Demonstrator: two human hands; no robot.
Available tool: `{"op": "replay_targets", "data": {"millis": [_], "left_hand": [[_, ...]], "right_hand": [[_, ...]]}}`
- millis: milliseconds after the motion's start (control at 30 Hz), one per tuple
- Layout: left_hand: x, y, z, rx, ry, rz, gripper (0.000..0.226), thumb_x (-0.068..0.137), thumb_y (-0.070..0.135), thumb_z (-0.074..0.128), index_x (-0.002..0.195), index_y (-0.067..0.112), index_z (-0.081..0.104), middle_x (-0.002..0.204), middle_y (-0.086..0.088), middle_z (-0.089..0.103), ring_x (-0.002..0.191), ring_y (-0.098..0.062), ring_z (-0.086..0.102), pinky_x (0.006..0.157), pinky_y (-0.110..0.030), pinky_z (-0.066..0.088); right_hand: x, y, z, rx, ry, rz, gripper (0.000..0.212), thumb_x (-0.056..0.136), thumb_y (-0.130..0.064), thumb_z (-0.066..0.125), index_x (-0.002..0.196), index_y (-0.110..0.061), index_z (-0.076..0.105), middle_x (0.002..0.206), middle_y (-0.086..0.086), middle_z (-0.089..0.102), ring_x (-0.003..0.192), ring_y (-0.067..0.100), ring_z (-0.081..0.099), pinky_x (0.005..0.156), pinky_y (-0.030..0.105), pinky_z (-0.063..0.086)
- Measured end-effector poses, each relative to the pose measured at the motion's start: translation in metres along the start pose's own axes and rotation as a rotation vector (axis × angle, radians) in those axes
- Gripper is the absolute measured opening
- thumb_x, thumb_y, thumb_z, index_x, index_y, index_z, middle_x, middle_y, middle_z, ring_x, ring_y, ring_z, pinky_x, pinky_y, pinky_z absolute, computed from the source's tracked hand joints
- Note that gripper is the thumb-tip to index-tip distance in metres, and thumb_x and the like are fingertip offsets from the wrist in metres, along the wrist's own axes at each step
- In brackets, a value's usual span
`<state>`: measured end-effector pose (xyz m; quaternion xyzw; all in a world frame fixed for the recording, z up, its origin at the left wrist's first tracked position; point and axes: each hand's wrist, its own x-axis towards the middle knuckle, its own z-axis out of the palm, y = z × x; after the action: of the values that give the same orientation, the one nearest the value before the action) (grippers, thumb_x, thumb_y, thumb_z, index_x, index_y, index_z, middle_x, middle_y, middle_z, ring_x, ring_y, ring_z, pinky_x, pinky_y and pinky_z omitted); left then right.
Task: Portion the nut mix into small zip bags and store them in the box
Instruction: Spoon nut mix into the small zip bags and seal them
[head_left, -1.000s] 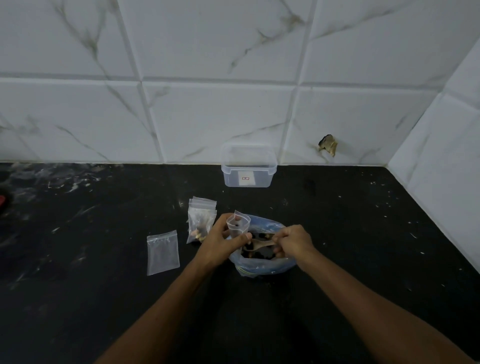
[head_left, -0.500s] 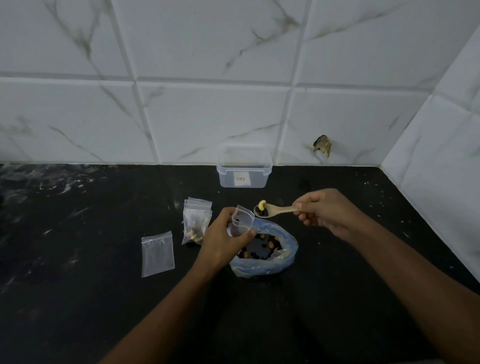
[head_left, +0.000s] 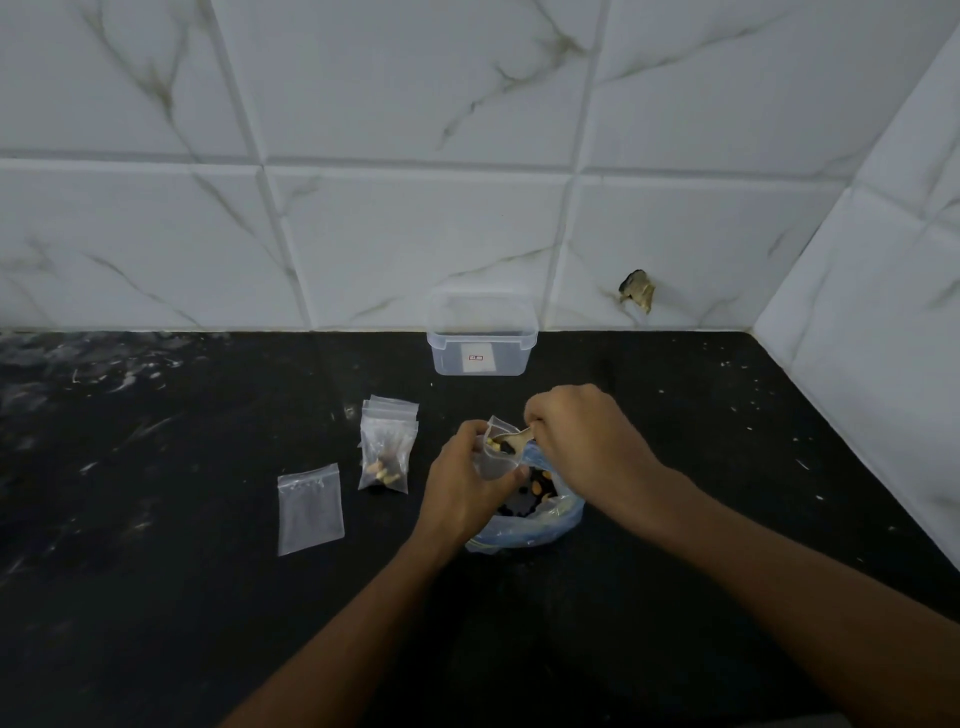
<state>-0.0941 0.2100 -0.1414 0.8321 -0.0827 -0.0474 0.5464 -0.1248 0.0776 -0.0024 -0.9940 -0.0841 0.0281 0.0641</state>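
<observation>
My left hand (head_left: 462, 483) grips a small clear zip bag (head_left: 493, 460), holding its mouth open above the big blue-tinted bag of nut mix (head_left: 535, 512). My right hand (head_left: 587, 441) holds a small wooden spoon (head_left: 514, 441) whose bowl, loaded with nuts, is tipped into the mouth of the small bag. To the left lie filled zip bags (head_left: 387, 452) in a small pile, with nuts at their bottoms. An empty zip bag (head_left: 310, 509) lies flat further left. The clear plastic box (head_left: 480, 335) stands open at the wall.
The black stone counter (head_left: 156, 597) meets a white marble-tiled wall (head_left: 415, 234) at the back and on the right. A chipped hole (head_left: 636, 291) marks the tile right of the box.
My right hand lifted the loaded spoon out of the nut bag, then swung left and down, putting the spoon's bowl into the small bag held by my left hand.
</observation>
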Motion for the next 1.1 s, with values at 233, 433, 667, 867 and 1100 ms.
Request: {"op": "replay_targets", "data": {"millis": [233,433,667,867,1100], "left_hand": [[-0.005,0.003,-0.005,-0.070,0.011,-0.012,0.051,0.078,0.037,0.078,0.120,0.032,0.050,0.111,0.009,0.063,0.098,-0.002,0.062,0.072,-0.015,0.048],[-0.009,0.003,-0.022,-0.141,0.053,-0.051,0.040,0.084,0.030,0.075,0.115,0.031,0.050,0.109,0.012,0.063,0.096,0.003,0.060,0.065,-0.010,0.048],[-0.016,0.000,-0.033,-0.179,-0.005,-0.074,0.036,0.086,0.031,0.073,0.106,0.043,0.046,0.102,0.019,0.059,0.091,0.008,0.057,0.068,-0.011,0.044],[-0.013,-0.010,-0.031,-0.194,-0.064,-0.087,0.036,0.085,0.030,0.073,0.107,0.044,0.048,0.112,0.013,0.061,0.107,-0.004,0.059,0.082,-0.023,0.050],[-0.006,-0.015,-0.028,-0.198,-0.092,-0.111,0.041,0.083,0.031,0.074,0.117,0.036,0.051,0.118,0.010,0.062,0.111,-0.008,0.059,0.093,-0.037,0.053]], "right_hand": [[-0.008,-0.011,-0.002,-0.108,0.030,-0.131,0.021,0.093,-0.015,0.059,0.114,-0.014,0.058,0.111,0.003,0.057,0.095,0.017,0.058,0.073,0.024,0.039],[0.000,0.025,-0.004,0.268,0.398,0.036,0.015,0.095,-0.009,0.056,0.096,-0.011,0.070,0.076,-0.002,0.062,0.063,0.004,0.054,0.058,0.015,0.042],[0.018,0.058,0.072,0.200,0.048,0.230,0.017,0.096,-0.011,0.054,0.085,-0.016,0.067,0.079,-0.001,0.065,0.068,0.009,0.063,0.067,0.029,0.057],[0.022,0.058,0.119,0.179,-0.022,0.277,0.012,0.095,-0.014,0.056,0.094,-0.017,0.067,0.089,0.001,0.068,0.078,0.012,0.066,0.073,0.031,0.059],[0.027,0.043,0.130,0.479,-0.131,0.413,0.016,0.095,-0.006,0.056,0.092,-0.011,0.070,0.084,0.002,0.068,0.071,0.012,0.070,0.063,0.026,0.060]]}}
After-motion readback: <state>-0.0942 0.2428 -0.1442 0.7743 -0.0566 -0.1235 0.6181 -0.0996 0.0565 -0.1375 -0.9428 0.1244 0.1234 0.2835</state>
